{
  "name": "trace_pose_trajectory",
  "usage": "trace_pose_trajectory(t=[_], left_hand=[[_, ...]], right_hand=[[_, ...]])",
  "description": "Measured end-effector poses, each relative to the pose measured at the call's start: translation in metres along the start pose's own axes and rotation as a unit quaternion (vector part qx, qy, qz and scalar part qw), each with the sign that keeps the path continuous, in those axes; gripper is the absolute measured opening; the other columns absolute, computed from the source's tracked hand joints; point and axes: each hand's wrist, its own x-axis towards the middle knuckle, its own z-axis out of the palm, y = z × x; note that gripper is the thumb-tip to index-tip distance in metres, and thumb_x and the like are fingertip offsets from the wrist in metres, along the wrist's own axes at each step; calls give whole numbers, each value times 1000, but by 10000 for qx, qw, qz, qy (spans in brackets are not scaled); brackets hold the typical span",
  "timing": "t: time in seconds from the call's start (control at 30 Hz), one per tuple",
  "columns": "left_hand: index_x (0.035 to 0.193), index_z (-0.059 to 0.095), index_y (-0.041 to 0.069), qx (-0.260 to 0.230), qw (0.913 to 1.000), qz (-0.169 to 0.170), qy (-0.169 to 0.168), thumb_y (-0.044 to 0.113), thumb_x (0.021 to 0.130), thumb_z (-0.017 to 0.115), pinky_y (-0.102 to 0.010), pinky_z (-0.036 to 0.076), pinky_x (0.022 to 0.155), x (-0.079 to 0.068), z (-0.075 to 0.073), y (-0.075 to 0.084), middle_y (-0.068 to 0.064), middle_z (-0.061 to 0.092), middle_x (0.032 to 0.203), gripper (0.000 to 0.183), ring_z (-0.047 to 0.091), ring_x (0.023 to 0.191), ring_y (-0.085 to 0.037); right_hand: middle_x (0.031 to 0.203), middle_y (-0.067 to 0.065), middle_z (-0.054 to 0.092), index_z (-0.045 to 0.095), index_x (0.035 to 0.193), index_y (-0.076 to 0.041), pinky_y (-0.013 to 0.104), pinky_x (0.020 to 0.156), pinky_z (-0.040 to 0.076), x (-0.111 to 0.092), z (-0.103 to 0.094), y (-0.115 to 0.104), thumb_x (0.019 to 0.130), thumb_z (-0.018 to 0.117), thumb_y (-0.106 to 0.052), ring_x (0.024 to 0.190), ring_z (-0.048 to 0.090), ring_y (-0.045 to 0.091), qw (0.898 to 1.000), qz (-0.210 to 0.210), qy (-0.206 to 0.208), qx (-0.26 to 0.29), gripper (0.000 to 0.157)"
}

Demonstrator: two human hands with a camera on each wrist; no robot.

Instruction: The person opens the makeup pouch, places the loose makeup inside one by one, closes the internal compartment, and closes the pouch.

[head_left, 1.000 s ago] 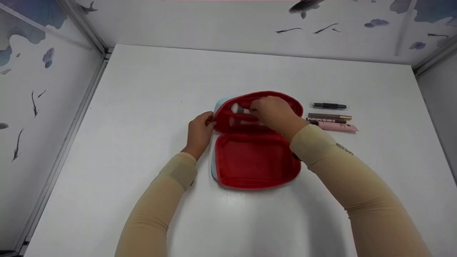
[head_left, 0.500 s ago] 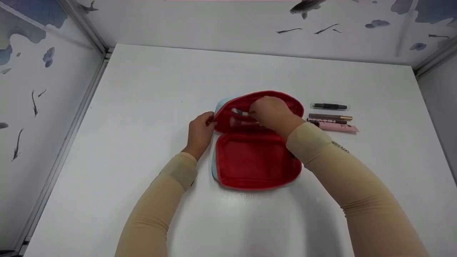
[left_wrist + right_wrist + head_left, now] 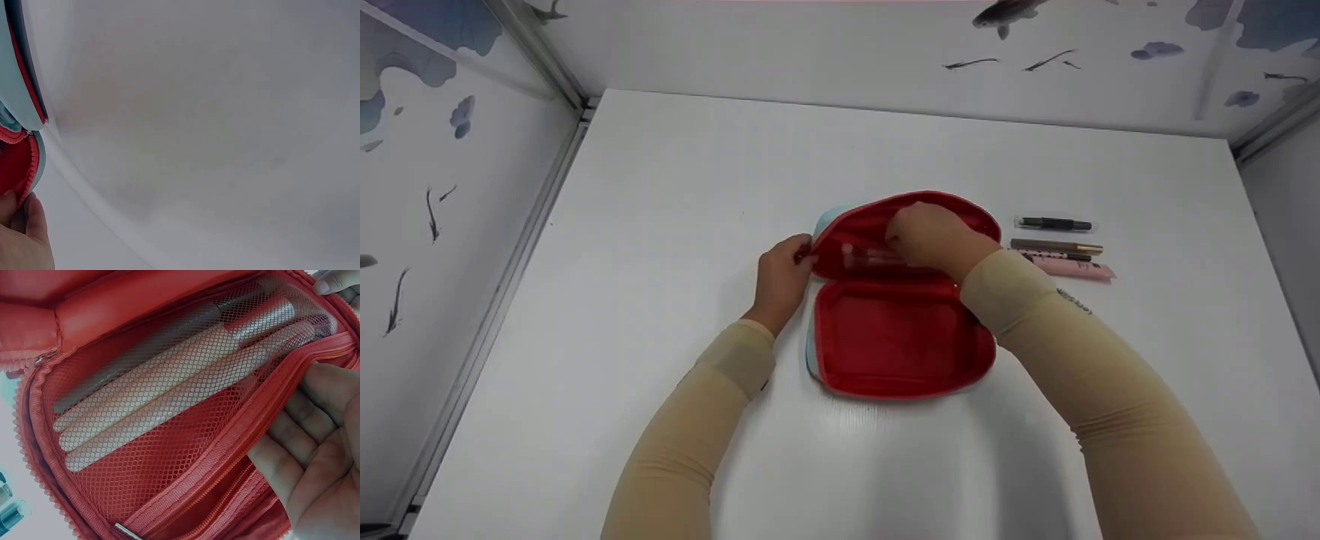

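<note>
Here the red-lined case (image 3: 906, 341) is lying open on the table (image 3: 690, 187), probably handling light and soft, its zipped rim (image 3: 35, 163) offering the surest hold. The left hand (image 3: 782, 277) is pinching that rim! Beyond, the right hand (image 3: 931, 234) is reaching at the mesh pocket (image 3: 140, 467) of brushes (image 3: 146, 379); whether its fingers are gripping, I cannot tell.

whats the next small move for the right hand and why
Probably ease the right hand out of the red mesh zip pocket: its fingertips are hidden behind the open edge, while slim, pale-handled brushes already lie under the mesh. The left hand grips the rim of the red-lined, pale blue zip case, which should steady it.
</note>
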Motion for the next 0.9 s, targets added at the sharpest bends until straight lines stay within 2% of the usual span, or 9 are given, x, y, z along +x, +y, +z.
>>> trace_pose_trajectory(t=[0.1, 0.37, 0.63, 0.9], left_hand=[[110, 67, 1, -50, 10000, 20, -1, -2, 91, 61, -30, 51, 88, 0, 0, 0, -11, 69, 107, 20, 63, 100, -19], [108, 67, 1, -107, 9999, 122, 55, -3, 91, 61, -31, 51, 85, -1, -1, 1, -11, 69, 104, 18, 62, 97, -19], [108, 66, 1, -71, 10000, -10, 18, -2, 91, 61, -31, 51, 87, 1, 0, 1, -11, 69, 105, 18, 62, 98, -19], [109, 66, 1, -122, 9997, -205, -105, -3, 91, 61, -29, 51, 86, 2, -1, 3, -10, 69, 107, 20, 62, 99, -19]], right_hand=[[69, 2, 61, 72, 82, -12, 31, 69, 47, -1, 0, 0, 94, 54, -6, 68, 52, 17, 9999, 74, -16, 140, 23], [75, 3, 64, 73, 89, -12, 32, 72, 49, 0, 2, 1, 94, 54, -9, 72, 55, 19, 9996, -52, 173, 214, 20], [84, 3, 68, 72, 100, -15, 35, 78, 52, -1, 7, 6, 95, 57, -14, 78, 58, 20, 9992, -6, 363, 190, 15], [94, 2, 69, 70, 109, -15, 38, 86, 52, -5, 5, 6, 95, 57, -12, 88, 60, 21, 9983, 37, 540, 231, 19]])
